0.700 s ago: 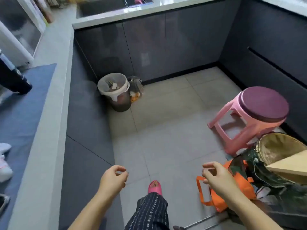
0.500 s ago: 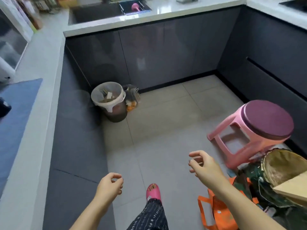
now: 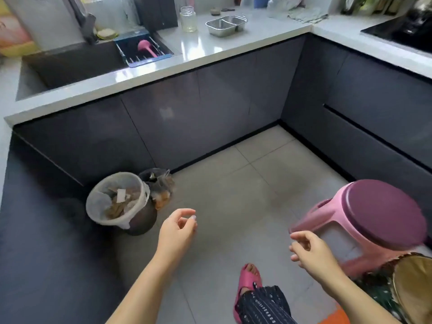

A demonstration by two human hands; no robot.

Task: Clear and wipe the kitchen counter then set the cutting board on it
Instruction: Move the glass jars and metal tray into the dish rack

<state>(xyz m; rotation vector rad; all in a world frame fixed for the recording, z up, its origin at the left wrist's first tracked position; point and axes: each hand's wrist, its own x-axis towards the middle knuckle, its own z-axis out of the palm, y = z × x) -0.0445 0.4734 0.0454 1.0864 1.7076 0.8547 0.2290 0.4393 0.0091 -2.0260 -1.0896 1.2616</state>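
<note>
Counter (image 3: 236, 46) runs along the far side, carrying a glass jar (image 3: 188, 19) and a metal tray (image 3: 226, 25) right of the sink (image 3: 70, 64). I see my left hand (image 3: 177, 230) and right hand (image 3: 312, 251) hanging over the floor, fingers loosely curled, both holding nothing.

Both empty hands, left hand (image 3: 177, 228) and right hand (image 3: 311, 251), hover loosely curled above the floor (image 3: 233, 195).
</note>
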